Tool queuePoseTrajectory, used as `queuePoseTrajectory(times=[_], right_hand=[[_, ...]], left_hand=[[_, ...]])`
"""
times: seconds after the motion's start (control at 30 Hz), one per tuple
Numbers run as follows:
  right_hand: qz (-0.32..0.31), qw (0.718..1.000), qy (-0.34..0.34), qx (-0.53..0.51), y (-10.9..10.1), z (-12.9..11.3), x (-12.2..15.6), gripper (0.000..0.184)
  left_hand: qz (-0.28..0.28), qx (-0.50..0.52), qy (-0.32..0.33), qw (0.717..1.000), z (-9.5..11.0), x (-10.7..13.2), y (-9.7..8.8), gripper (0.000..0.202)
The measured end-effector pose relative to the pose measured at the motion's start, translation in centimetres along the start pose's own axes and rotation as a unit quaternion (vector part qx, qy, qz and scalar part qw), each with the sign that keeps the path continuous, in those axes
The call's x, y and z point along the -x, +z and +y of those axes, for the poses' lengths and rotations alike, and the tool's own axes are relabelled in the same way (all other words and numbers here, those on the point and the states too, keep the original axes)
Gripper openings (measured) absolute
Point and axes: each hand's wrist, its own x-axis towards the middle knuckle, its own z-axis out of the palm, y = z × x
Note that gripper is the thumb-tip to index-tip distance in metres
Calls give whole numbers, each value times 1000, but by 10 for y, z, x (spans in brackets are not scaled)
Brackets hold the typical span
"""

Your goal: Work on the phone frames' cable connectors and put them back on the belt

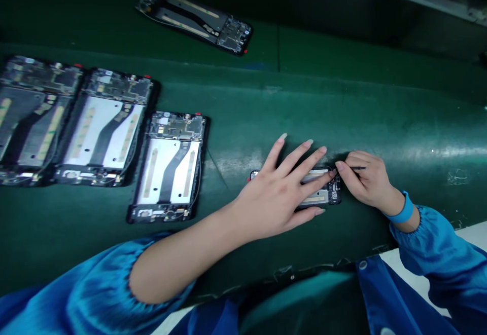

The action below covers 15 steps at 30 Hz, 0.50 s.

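An opened smartphone (315,200) lies lengthwise on the green work surface, its inner parts facing up. My left hand (283,193) rests across it, palm down with fingers spread, and hides much of the phone. The index fingertip touches near the phone's right end. My right hand (363,178) is closed in a pinch at that same end, around a thin dark tool (358,168). Part of this tool sticks out behind the fingers; its kind and its working tip cannot be made out.
To the left lie three more opened phones, one nearer (167,168), one beside it (106,127) and one at the edge (34,122). Another opened phone (196,21) lies on the raised back strip. The green mat (380,107) ends at a worn front edge near my body.
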Motion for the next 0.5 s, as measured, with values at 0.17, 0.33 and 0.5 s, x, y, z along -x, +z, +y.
queuePoseTrajectory(times=[0.17,0.33,0.5], right_hand=[[-15,992,114,-54,-6,-2,-8,48],[-199,897,330,-216,-28,-3,-35,41],[-302,835,409,-210,-33,-7,-51,33]], left_hand=[[9,22,-7,1000,-2,-1,0,56],[22,47,-53,997,-1,-3,2,54],[50,38,-26,998,1,-1,5,52]])
